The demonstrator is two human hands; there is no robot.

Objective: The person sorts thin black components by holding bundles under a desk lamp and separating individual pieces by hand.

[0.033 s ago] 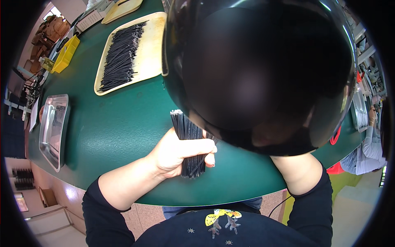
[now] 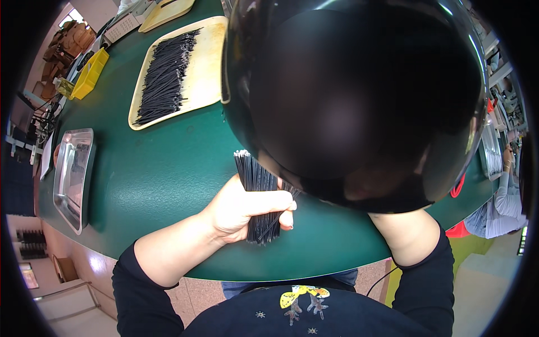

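My left hand (image 2: 238, 208) is closed around a bundle of short black wires (image 2: 258, 174), its thumb lying across the front. The wires stand nearly upright over the green table, and their upper ends look pale and bare. A large, glossy black dome-shaped thing (image 2: 359, 106) fills the upper right and hides the bundle's right side. Behind that dome my right hand is wholly hidden; only the forearm shows, coming out below its lower edge. Farther off, to the left of the dome, a cream tray (image 2: 205, 73) carries many similar black wires (image 2: 165, 78).
On the green table (image 2: 151, 168), a clear, shiny shallow tray (image 2: 73, 180) stands at the left edge. A yellow bin (image 2: 91, 74) sits at the far left, near cables. Another cream tray (image 2: 165, 14) lies at the back. Someone's grey-sleeved arm (image 2: 507, 194) shows at far right.
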